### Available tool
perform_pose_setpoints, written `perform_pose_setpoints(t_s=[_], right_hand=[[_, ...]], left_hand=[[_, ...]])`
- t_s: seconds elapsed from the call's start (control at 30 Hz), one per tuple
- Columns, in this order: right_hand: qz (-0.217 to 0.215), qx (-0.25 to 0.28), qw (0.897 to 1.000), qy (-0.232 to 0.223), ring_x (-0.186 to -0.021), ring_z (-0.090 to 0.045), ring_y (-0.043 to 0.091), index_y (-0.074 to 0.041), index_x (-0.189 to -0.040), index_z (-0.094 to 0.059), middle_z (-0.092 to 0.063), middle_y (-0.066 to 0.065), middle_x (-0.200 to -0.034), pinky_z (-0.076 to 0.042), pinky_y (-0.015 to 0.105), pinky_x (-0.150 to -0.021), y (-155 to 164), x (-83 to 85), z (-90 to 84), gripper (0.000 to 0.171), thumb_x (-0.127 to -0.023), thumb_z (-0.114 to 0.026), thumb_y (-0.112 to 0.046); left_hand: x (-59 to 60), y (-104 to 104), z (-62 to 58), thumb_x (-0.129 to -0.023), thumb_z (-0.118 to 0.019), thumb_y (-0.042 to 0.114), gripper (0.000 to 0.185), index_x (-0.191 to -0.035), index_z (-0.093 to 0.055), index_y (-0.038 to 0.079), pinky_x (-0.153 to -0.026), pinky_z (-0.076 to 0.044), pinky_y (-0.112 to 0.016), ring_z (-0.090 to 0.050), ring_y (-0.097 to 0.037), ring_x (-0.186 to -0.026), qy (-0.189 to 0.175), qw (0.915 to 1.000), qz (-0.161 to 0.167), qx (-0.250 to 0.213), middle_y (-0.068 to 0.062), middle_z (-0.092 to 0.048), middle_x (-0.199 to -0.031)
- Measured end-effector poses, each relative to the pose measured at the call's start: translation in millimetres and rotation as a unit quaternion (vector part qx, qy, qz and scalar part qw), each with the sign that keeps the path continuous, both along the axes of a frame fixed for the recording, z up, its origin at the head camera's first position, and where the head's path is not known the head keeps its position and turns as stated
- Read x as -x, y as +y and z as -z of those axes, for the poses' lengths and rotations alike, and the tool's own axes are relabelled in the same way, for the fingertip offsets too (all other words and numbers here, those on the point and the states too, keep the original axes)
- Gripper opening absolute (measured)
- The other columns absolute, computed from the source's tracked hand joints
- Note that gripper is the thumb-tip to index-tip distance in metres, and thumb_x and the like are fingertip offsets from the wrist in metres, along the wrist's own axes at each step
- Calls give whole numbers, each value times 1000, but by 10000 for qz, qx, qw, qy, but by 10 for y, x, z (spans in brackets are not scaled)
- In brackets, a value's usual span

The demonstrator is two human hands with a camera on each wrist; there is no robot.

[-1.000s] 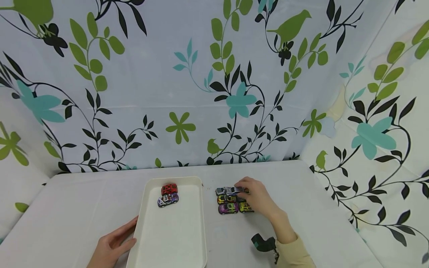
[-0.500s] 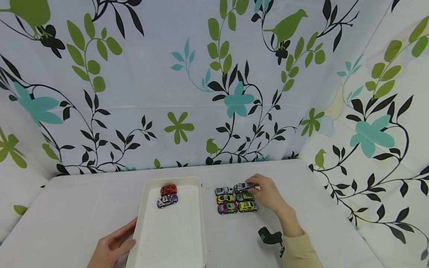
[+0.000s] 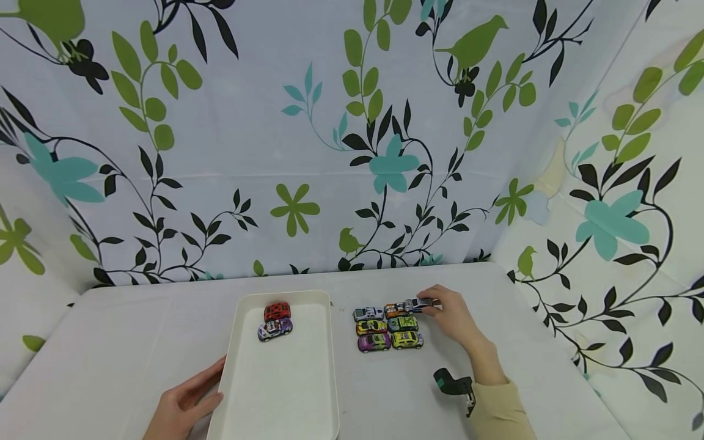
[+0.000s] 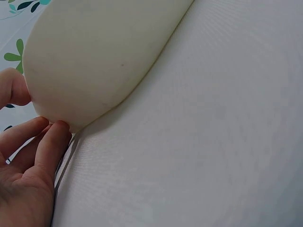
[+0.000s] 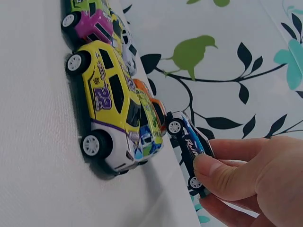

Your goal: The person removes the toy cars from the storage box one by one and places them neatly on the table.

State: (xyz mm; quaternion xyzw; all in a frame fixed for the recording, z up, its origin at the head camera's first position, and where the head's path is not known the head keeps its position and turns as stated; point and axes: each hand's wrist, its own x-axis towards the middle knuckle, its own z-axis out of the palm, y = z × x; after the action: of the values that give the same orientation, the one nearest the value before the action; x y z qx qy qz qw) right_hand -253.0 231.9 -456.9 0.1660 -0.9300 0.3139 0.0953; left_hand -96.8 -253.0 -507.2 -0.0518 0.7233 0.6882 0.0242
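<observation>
Left hand: the left hand (image 3: 184,408) sits at the lower left of the head view, fingers relaxed and resting against the near left edge of the white tray (image 3: 286,391) (wrist view shows fingertips (image 4: 56,137) touching its rim).
Tray cargo: a purple-and-white car (image 3: 275,329) and a red car (image 3: 277,311) just behind it, up at the tray's far end.
Right hand: the right hand (image 3: 453,318), right of centre, pinches a small dark toy car (image 3: 419,304) between thumb and fingers (image 5: 222,177).
Held car: at the far right corner of the cluster, just beside the orange car (image 3: 393,309).
Cluster: magenta car (image 3: 374,342) and yellow car (image 3: 407,340) nearest, silver car (image 3: 368,313) at the far left.
</observation>
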Motion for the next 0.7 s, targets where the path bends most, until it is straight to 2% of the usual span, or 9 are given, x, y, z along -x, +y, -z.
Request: perform_pose_setpoints(t_s=[0.3,0.7], right_hand=[[153,208,9997,18,-100,-69,33,-1,-108,-73,-71,13,-110,-58,46,-88,108,47,113,27,-83,-73,8],[173,254,9995,-37,-98,-69,35,-1,-108,-73,-71,14,-109,-58,47,-87,120,67,218,29,-82,-73,11]], left_hand=[[16,0,-12,-92,-72,10,64,-145,-43,-9,-85,-54,-14,-57,13,-108,-249,9995,-27,168,25,-62,-122],[9,17,6,-91,-71,5,61,-143,-44,-12,-84,-54,-15,-58,12,-108,-28,9999,-53,152,24,-63,-122]])
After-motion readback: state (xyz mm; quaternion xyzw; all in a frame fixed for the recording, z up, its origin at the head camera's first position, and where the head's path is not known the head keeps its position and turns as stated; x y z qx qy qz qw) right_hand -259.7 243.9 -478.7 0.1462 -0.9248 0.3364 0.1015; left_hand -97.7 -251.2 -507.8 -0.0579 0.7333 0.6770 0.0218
